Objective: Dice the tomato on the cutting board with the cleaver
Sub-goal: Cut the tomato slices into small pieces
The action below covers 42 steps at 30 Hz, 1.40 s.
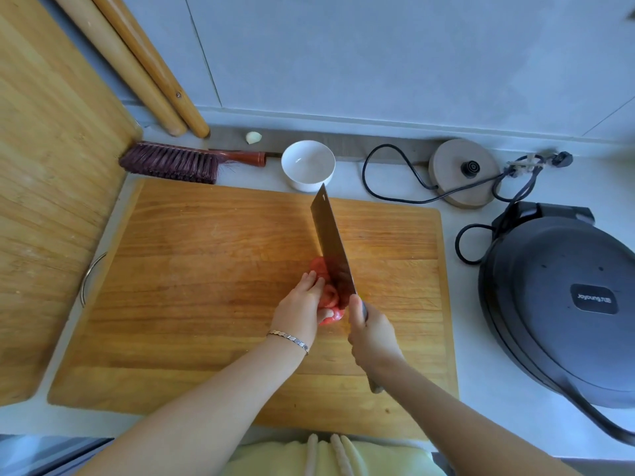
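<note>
1. Fingers first: the left hand (302, 300) is pressed down on the red, already sliced tomato (326, 297), its fingertips just beside the flat of the broad dark steel cleaver (331, 242). If the fingertips are not tucked back, or the blade drifts left, a cut is the likely result.
2. Grip: the right hand (369, 333) is clenched around the cleaver's handle, forefinger up near the blade. Tomato juice could make that hold slip mid-stroke.
3. Tomato: it sits on the large rectangular wooden cutting board (206, 286), right of the board's middle, half hidden under the left hand. The wet slices may slide apart under pressure, giving uneven dice or shifting the fingers into the edge.
4. Board: it lies on the pale grey table (460, 389), its near edge close to the table's near edge; hard chops might nudge it.
5. Pieces could roll off the board's right edge toward the black round electric griddle (563, 304).
</note>
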Available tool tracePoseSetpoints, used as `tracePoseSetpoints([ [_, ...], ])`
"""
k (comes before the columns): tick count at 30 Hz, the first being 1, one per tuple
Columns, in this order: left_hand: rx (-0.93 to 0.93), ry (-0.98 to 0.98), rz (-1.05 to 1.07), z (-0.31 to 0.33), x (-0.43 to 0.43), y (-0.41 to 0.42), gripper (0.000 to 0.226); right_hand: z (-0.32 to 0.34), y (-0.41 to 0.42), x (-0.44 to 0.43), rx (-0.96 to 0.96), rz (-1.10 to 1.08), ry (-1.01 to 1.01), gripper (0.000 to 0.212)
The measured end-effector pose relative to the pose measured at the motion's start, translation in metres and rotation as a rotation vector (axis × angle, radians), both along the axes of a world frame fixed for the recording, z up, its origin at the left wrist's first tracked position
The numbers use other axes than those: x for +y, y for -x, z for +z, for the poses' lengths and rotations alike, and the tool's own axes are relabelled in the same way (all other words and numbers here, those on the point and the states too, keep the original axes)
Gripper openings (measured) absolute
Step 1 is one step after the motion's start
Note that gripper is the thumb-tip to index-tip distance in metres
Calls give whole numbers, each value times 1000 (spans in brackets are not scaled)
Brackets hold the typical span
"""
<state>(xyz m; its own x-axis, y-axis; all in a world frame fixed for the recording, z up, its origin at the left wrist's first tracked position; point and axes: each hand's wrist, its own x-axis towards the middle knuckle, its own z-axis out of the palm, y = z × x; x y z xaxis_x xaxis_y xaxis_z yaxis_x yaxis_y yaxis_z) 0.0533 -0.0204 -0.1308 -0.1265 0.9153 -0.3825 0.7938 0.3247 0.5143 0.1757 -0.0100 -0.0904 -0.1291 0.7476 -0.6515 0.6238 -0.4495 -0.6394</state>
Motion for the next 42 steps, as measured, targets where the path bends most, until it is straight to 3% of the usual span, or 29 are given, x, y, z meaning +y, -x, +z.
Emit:
tracePoseSetpoints([
  [5,-21,-20,33,5,-6,4,74,25,-26,3,75,-39,31,40],
  [11,65,30,-50,2,-4,5,60,41,-29,-13,-6,26,69,42],
  [27,30,23,-10,-2,-1,2,54,37,-22,-31,-71,49,161,46],
  [36,-94,45,27,-2,4,2,56,-2,11,-22,-90,43,-23,41],
  [42,-50,2,57,-8,-1,1,52,-1,-10,-31,-62,35,-8,43],
])
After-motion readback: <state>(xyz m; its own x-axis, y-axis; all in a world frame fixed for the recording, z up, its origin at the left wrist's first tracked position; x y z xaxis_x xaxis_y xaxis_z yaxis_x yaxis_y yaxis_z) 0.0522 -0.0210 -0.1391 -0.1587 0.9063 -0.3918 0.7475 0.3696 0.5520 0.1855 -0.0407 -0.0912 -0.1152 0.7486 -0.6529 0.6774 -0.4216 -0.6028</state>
